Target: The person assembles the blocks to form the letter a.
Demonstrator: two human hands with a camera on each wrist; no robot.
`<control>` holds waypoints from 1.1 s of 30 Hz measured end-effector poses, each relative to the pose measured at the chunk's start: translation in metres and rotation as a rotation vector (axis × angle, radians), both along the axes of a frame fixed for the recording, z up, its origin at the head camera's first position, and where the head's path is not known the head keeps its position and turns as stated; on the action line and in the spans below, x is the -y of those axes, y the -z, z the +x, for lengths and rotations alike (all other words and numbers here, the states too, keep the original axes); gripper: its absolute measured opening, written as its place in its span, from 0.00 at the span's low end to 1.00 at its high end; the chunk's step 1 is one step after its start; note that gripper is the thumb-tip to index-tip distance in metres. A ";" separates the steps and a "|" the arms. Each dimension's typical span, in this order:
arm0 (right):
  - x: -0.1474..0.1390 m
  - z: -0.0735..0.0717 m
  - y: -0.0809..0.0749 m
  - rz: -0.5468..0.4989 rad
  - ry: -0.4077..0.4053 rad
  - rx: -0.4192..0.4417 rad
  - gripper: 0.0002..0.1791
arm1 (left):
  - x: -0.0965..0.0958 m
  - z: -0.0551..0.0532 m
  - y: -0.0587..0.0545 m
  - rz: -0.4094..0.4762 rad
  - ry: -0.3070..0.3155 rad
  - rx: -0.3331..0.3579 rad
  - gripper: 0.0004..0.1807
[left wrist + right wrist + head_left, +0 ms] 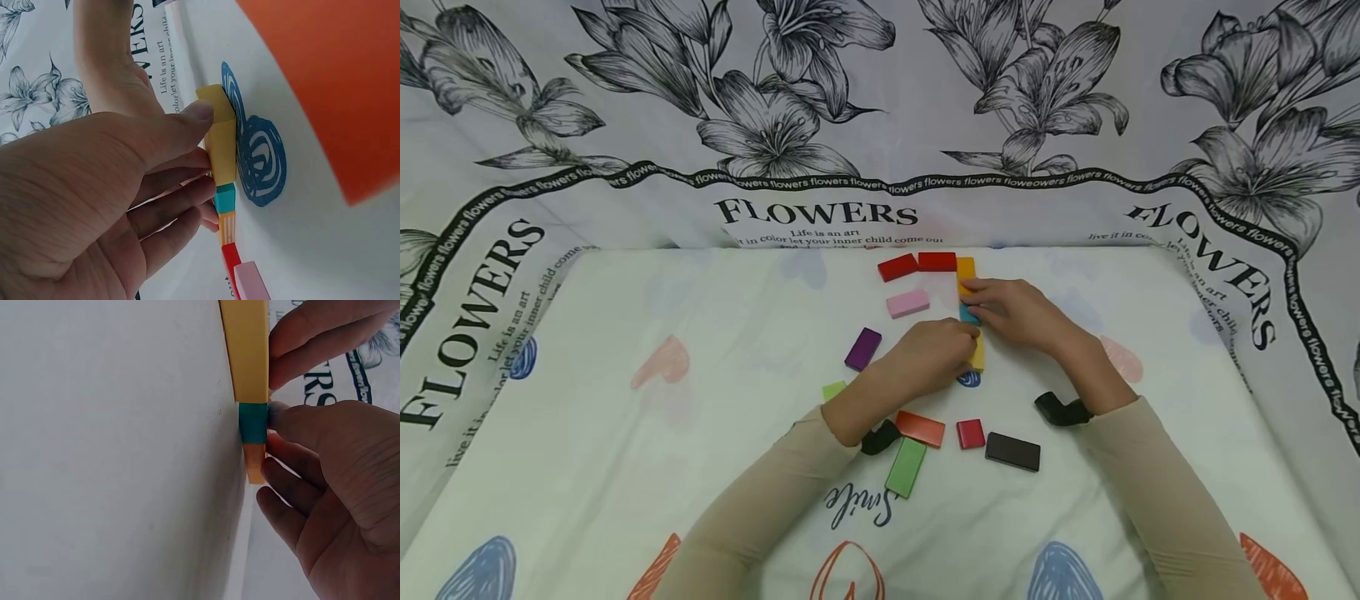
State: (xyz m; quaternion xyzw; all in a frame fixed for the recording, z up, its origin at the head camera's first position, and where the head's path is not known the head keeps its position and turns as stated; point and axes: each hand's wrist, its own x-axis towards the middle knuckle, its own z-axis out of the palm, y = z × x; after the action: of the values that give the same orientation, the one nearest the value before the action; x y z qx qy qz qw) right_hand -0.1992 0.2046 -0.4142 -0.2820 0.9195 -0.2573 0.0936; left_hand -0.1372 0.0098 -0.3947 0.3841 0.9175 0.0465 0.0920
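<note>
A row of small rectangular blocks runs away from me on the white cloth. My left hand [928, 358] comes from the left and pinches the near yellow block [224, 147], thumb on its near end. Beyond that block, my right hand [1022, 312] has its thumb at the small blue block [253, 423] and fingers curled behind it. Past the blue one lies an orange-yellow block [966, 268]. Two red blocks, the nearer to it [937, 262] and a tilted one [898, 267], turn left from the far end. Fingers partly cover the row in the head view.
Loose blocks lie left and nearer: pink [907, 303], purple [862, 349], yellow-green [833, 390] partly under my left arm, orange [921, 428], green [906, 467], small red [970, 433] and black [1013, 452]. A flower-printed border [891, 217] edges the cloth.
</note>
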 end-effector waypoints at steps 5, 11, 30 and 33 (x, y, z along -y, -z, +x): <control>-0.007 -0.003 -0.002 0.018 0.024 0.001 0.20 | -0.006 -0.005 -0.001 0.023 0.014 -0.011 0.14; -0.008 -0.005 -0.004 0.009 0.002 0.027 0.21 | -0.010 -0.009 0.001 -0.017 0.004 -0.031 0.15; -0.001 -0.002 -0.002 -0.006 -0.013 0.013 0.18 | -0.013 -0.003 0.001 -0.105 -0.004 -0.097 0.14; 0.002 -0.001 0.000 -0.016 -0.009 0.016 0.18 | -0.011 -0.001 -0.001 -0.109 -0.010 -0.099 0.14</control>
State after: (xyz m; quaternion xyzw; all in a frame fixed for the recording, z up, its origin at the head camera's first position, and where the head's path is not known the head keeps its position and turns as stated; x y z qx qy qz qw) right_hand -0.1998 0.2022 -0.4141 -0.2848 0.9154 -0.2666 0.0996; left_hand -0.1381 0.0203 -0.3941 0.3757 0.9240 -0.0220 0.0669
